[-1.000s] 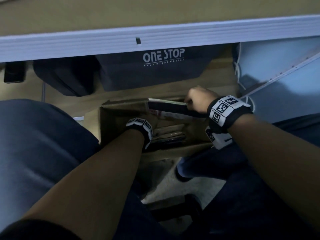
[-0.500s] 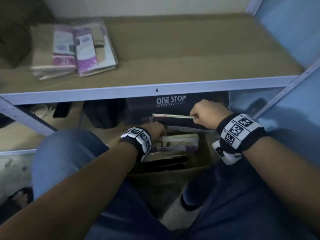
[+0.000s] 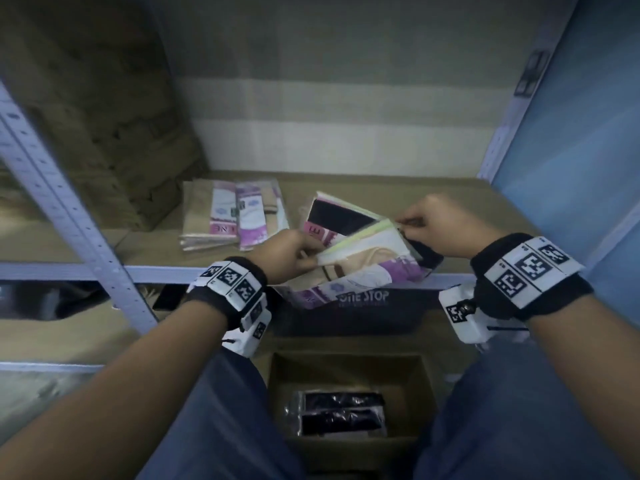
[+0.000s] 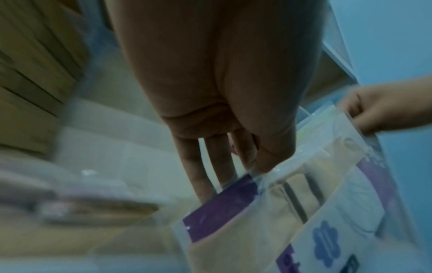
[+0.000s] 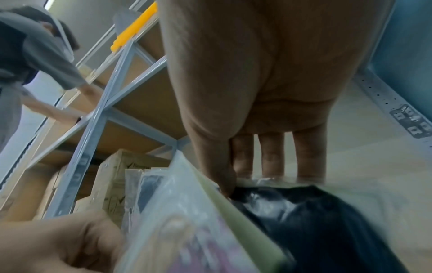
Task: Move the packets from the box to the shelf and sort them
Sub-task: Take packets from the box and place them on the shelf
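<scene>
Both hands hold a fanned bunch of clear packets above the front edge of the shelf [image 3: 433, 192]. My left hand [image 3: 308, 252] pinches the left end, thumb on the beige packet [image 3: 360, 261] [image 4: 304, 203]. At the right end my right hand [image 3: 407, 225] pinches the corner, thumb against the black packet [image 5: 327, 221] [image 3: 343, 216]. A small stack of beige and purple packets [image 3: 232, 216] lies on the shelf to the left. Below, between my knees, the cardboard box [image 3: 346, 362] holds dark packets [image 3: 337, 414].
A grey perforated upright [image 3: 69, 209] stands at the left and a blue panel [image 3: 571, 168] at the right. Cardboard boxes [image 3: 104, 133] fill the shelf's back left. A dark "ONE STOP" bag [image 3: 363, 303] sits under the shelf. Another person [image 5: 28, 55] works at neighbouring shelving.
Both hands have lifted the packets out of the box up to shelf height, and the packets have fanned apart. The head view has tilted up to the shelf.
</scene>
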